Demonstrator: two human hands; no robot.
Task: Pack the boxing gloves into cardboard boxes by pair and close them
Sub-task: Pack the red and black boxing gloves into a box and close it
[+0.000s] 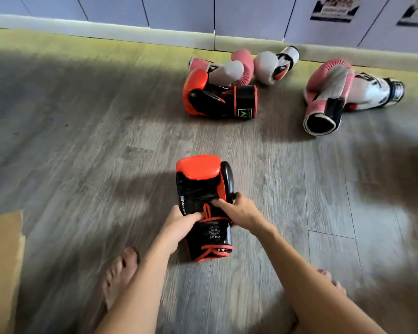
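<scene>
A: Largest element?
B: Grey wood-plank floor [82, 141], filling most of the view, with pale skirting [130, 32] along the far wall.
A: Next in size?
B: Cardboard flap [0, 261] at the left edge, well apart from every glove. Not possible to tell whether part of a box.
A: Gloves?
B: Pink-and-white pair [336, 92] at far right, one lying across the other. More pink-and-white gloves [246, 66] heaped near the skirting, touching an orange-and-black glove [217, 100] lying on its side. Matching held glove [198, 179] at centre, palm side up, cuff toward the camera, marked "10OZ". Unclear whether resting on the floor or just above it.
A: Hands?
B: Left hand [179, 225] curled round the held glove's left side at the wrist. Right hand [239, 210] gripping its right side, forefinger laid across the palm.
A: Smallest?
B: Bare foot [118, 273] below the left forearm.
</scene>
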